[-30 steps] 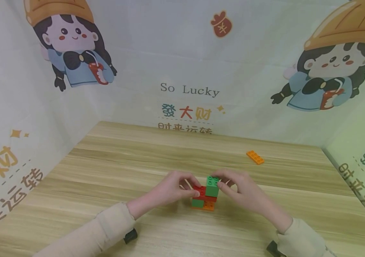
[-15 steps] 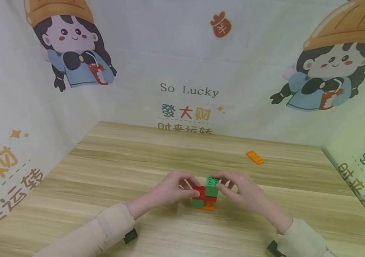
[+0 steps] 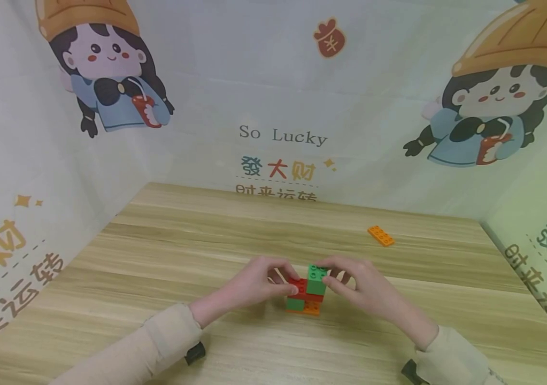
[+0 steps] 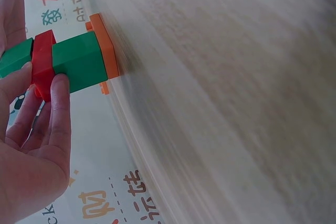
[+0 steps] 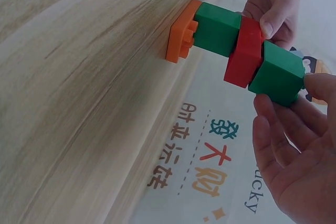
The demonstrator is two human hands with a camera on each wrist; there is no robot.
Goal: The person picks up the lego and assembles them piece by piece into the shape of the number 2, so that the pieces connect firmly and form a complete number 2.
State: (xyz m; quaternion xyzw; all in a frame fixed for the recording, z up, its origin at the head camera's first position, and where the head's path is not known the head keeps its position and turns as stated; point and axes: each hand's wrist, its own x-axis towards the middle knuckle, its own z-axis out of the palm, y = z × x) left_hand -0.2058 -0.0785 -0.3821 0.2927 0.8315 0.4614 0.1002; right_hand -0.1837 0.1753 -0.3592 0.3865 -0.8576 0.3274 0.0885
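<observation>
A small stack of toy building bricks stands on the table in front of me. Its base is an orange plate [image 3: 311, 308] with exposed studs on the right. A lower green brick [image 4: 81, 59] sits on the plate's left part, and a flat red brick [image 5: 244, 53] lies across it, overhanging the bare studs. On the red brick's right end rests an upper green brick [image 3: 316, 286]. My left hand [image 3: 254, 280] pinches the red brick's left end between thumb and fingers. From the right, my right hand [image 5: 299, 145] holds the upper green brick with thumb and fingertips.
A loose orange plate [image 3: 381, 236] lies farther back on the wooden table [image 3: 167, 251], to the right of the stack. Printed cloth [image 3: 206, 101] walls in the back and sides. Dark objects [image 3: 195, 353] show below both sleeves.
Both hands keep almost the same places on the bricks. The whole scene shifts slightly in view; no brick visibly changes its place in the stack.
</observation>
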